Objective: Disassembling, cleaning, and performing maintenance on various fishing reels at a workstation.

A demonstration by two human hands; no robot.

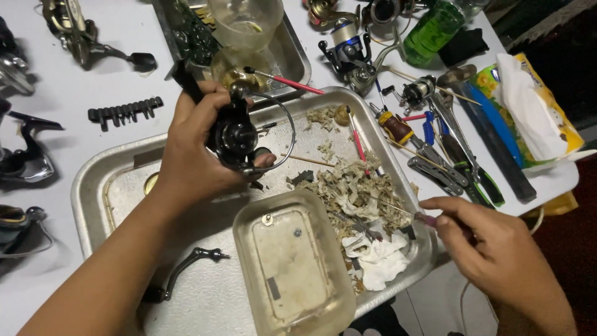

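View from my head cam, looking down at a cluttered white table w/ a big metal tray [93,186] in the middle. My left hand [193,152] is clenched around a black fishing reel body [235,134], held up over the tray's back left part, thumb and fingers wrapped on its sides; its thin wire bail arm [283,134] loops out to the right, free of my grip. My right hand [491,249] sits at the tray's front right corner, pinching a thin brush handle [398,210] whose tip lies in a heap of dirty tissue scraps [354,186]. I'd judge the reel as compact, dense and stiff, prob. slick w/ old grease, so the solid body is the place to hold, not the wire bail, which looks springy and easy to bend. The brush seems light and thin; a fingertip pinch near its end is enough. In front of the reel, a clear plastic tub [289,267] rests in the tray, and a loose black crank handle [196,258] lies near my left forearm. Pliers and screwdrivers [448,155] lie just beside the tray on the right.
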